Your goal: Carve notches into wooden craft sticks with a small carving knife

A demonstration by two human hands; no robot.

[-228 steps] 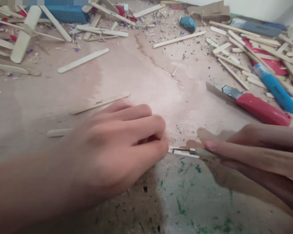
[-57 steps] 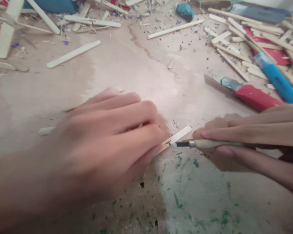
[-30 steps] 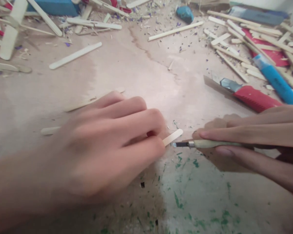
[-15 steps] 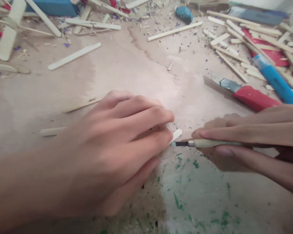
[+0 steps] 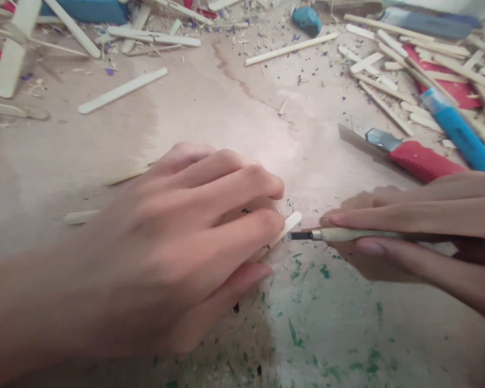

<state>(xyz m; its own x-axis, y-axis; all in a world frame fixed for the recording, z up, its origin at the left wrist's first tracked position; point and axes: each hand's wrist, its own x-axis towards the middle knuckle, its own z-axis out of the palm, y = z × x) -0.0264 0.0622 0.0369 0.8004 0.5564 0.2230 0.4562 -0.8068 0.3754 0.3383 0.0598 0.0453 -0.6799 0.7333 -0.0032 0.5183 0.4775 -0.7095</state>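
My left hand (image 5: 194, 237) presses a small wooden craft stick (image 5: 291, 222) onto the table; its fingers are curled over the stick and hide most of it, leaving the rounded tip out to the right. In my right hand (image 5: 432, 221) is a carving knife (image 5: 339, 234) with a pale wooden handle, pinched between thumb and fingers. The short metal blade points left and lies close against the stick's lower edge; I cannot tell whether it cuts in. Part of another craft stick (image 5: 81, 217) pokes out left of my left hand.
A red utility knife (image 5: 418, 156) with its blade out lies above my right hand, beside a blue marker (image 5: 461, 129). Piled sticks fill the upper right. One stick (image 5: 123, 90) lies upper left, and a blue lump (image 5: 306, 20) sits at the back. Green flecks mark the table.
My left thumb has moved out to the right and its fingers have shifted slightly, so more of the held stick shows. The carving knife stays nearly in place.
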